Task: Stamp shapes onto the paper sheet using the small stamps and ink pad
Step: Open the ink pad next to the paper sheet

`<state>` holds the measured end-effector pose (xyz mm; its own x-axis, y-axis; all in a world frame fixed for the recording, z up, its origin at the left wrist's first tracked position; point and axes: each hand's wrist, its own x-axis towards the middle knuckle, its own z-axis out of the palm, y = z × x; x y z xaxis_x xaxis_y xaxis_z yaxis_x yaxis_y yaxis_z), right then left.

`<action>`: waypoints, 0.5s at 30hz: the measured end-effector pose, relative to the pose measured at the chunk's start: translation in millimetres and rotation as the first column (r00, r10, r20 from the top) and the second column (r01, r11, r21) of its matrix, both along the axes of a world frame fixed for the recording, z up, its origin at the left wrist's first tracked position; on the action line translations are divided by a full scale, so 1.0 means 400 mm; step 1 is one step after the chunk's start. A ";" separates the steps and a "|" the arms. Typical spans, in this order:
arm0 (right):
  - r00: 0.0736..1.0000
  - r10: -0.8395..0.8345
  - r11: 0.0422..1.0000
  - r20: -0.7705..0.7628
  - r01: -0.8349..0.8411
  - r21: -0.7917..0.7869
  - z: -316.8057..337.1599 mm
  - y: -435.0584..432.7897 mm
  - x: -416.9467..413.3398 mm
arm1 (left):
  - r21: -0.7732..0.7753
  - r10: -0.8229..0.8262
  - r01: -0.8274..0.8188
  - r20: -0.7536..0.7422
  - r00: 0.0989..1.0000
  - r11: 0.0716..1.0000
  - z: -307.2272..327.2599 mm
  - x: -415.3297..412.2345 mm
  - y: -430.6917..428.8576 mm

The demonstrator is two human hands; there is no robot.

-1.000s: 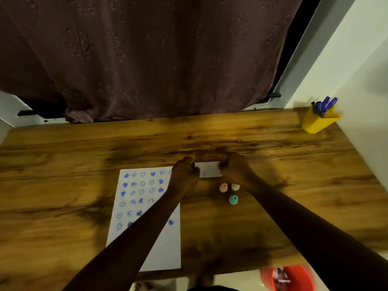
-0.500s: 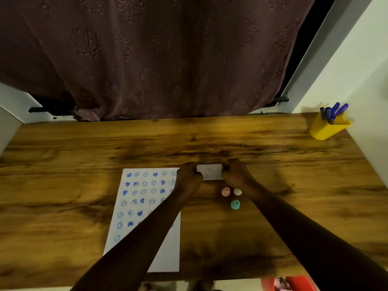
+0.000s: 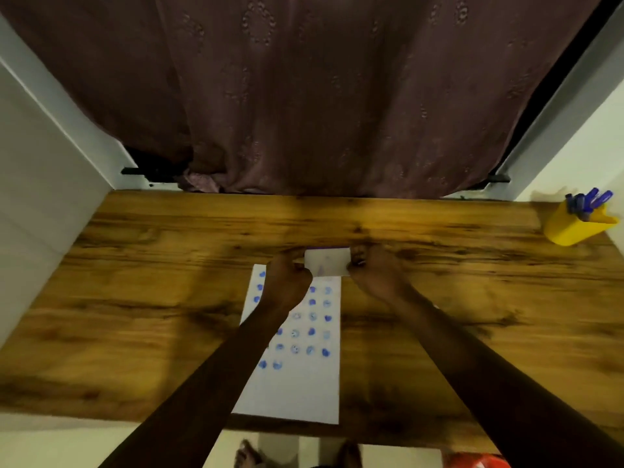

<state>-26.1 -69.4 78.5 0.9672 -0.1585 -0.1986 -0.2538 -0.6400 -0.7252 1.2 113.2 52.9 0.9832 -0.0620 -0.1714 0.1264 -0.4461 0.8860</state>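
Observation:
A white paper sheet lies on the wooden table, its upper part covered with rows of blue stamped shapes. Just past its far edge, a small white rectangular ink pad case is held from both sides. My left hand grips its left end and my right hand grips its right end. A thin purple strip shows along the case's far edge. The small stamps are hidden, under my right forearm or out of sight.
A yellow pen holder with blue pens stands at the table's far right corner. A dark curtain hangs behind the table. White walls close in on both sides. A red object sits on the floor below the front edge.
The view has swung, so paper and hands now sit near the middle. Both hands stay on the ink pad case. The three small stamps seen earlier beside my right hand no longer show.

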 end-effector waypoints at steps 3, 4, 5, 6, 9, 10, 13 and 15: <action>0.998 0.068 0.996 0.014 -0.069 0.052 -0.010 0.113 0.005 | 0.018 0.010 -0.010 -0.032 0.999 1.000 0.028 -0.021 0.117; 0.996 0.082 0.996 0.024 -0.083 0.045 -0.016 0.153 0.007 | 0.017 0.016 -0.016 -0.034 0.999 1.000 0.029 -0.031 0.158; 0.995 0.093 0.995 0.028 -0.094 0.039 -0.023 0.194 0.007 | 0.012 0.035 -0.034 -0.035 0.999 0.999 0.031 -0.043 0.201; 0.994 0.106 0.993 0.020 -0.107 0.045 -0.031 0.236 0.006 | 0.002 0.057 -0.057 -0.038 0.998 0.998 0.028 -0.057 0.246; 0.988 0.150 0.988 -0.037 -0.148 0.051 -0.059 0.348 -0.002 | -0.015 0.093 -0.094 -0.057 0.994 0.995 0.021 -0.094 0.359; 0.986 0.161 0.986 -0.054 -0.159 0.043 -0.067 0.382 -0.006 | 0.000 0.098 -0.099 -0.050 0.994 0.995 0.018 -0.103 0.392; 0.977 0.199 0.980 -0.073 -0.197 0.027 -0.095 0.471 -0.017 | 0.060 0.096 -0.096 0.011 0.995 0.994 -0.013 -0.126 0.482; 0.973 0.212 0.977 -0.087 -0.210 0.029 -0.118 0.522 -0.028 | 0.113 0.101 -0.102 0.017 0.995 0.988 -0.046 -0.137 0.537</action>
